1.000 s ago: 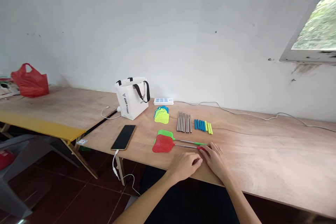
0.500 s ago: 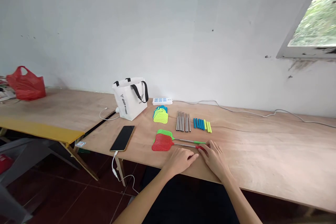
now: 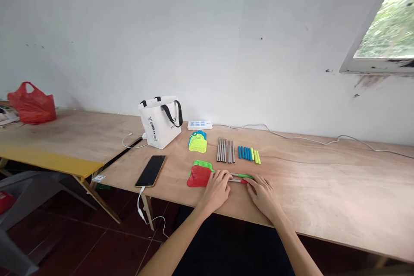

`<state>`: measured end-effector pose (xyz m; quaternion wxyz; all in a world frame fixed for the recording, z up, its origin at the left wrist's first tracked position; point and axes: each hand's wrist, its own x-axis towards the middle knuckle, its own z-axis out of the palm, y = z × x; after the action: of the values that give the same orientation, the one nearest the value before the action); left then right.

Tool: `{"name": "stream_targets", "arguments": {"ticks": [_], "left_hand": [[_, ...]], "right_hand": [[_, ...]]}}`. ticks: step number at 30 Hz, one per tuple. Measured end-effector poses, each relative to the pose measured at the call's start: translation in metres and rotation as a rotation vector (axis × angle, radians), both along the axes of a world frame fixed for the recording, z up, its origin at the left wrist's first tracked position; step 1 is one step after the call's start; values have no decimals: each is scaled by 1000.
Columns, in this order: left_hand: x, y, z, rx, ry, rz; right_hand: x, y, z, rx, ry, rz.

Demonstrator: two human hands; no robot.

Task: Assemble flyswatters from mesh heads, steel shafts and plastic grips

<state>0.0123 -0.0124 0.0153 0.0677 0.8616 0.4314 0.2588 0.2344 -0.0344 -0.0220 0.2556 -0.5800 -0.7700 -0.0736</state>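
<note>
A red fly swatter [image 3: 198,176] lies on the table nearest me, its head pointing left. My left hand [image 3: 216,189] has its fingers closed around the swatter's neck, where head and metal rod meet. Over the red handle at the other end, my right hand [image 3: 263,194] is closed and hides part of the grip. Just behind lies a green fly swatter [image 3: 203,164], partly covered by the red one. Farther back are several metal rods [image 3: 225,151], a row of blue handles [image 3: 245,152] and yellow handles [image 3: 257,157], and a pile of yellow and blue swatter heads [image 3: 197,143].
Left of the swatters lies a phone [image 3: 150,170] with a white cable. A white bag [image 3: 161,123] with black straps and a power strip [image 3: 199,125] stand near the wall. A red plastic bag [image 3: 34,105] sits on the far left table.
My left hand has moved forward from the table's front edge onto the red swatter's neck. My right hand stays at the red handle.
</note>
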Motion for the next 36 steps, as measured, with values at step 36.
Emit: {"name": "stream_targets", "arguments": {"ticks": [36], "left_hand": [[-9,4,8,-167,47,38]], "right_hand": [[-7,-5,10,-21,30,24]]}}
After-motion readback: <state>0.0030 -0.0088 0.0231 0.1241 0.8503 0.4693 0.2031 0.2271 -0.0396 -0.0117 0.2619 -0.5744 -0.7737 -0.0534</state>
